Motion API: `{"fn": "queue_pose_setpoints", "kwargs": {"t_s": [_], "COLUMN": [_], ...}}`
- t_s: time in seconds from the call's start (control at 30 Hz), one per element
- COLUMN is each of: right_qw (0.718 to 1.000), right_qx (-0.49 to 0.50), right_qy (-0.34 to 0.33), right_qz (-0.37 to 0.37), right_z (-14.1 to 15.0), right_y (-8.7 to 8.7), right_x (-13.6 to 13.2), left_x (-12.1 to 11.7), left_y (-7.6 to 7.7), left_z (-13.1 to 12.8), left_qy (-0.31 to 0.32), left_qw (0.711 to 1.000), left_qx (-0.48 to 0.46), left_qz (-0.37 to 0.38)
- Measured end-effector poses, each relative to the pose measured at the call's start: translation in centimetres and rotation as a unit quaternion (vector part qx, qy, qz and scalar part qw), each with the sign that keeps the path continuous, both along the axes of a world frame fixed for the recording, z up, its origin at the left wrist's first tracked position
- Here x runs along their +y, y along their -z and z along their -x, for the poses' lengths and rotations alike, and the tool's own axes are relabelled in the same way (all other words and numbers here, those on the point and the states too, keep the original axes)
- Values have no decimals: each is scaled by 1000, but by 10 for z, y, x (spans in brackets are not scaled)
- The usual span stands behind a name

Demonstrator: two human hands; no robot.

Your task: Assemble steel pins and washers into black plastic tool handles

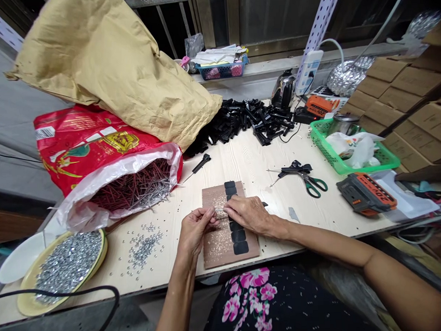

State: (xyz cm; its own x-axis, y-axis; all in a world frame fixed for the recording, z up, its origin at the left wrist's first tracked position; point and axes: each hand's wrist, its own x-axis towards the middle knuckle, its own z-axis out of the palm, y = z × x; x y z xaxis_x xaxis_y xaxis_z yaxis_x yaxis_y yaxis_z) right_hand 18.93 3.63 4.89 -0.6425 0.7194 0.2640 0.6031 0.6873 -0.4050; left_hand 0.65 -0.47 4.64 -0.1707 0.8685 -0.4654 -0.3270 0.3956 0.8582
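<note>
Over a brown board with a row of black pads, my two hands meet. My left hand is closed, thumb and fingertips pinching a thin metal rod. The rod's other end reaches the fingers of my right hand, which is closed with its back upward. A dark tip sticks out beyond the right hand, apparently the end of a black plastic piece mostly hidden in the palm. Further back lies a similar black piece with a thin rod.
Left: a red bag of thin rods, a yellow bowl of small shiny parts, others loose. Behind: a heap of black pieces. Right: scissors, more rodded pieces, a green basket, a battery pack.
</note>
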Motion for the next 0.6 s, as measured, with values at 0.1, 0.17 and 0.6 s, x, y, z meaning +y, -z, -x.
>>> {"fn": "queue_pose_setpoints", "kwargs": {"t_s": [0.1,0.17,0.6], "right_qw": [1000,1000,1000], "right_qx": [2,3,9], "right_qy": [-6,1,15], "right_qz": [-29,-13,18], "right_z": [0,1,4], "right_y": [0,1,6], "right_x": [0,0,-1], "left_x": [0,0,1], "left_y": [1,1,1], "left_z": [0,-1,0], "left_qy": [7,6,1], "left_qw": [1000,1000,1000], "left_qx": [15,25,25], "left_qz": [-3,-8,-4]}}
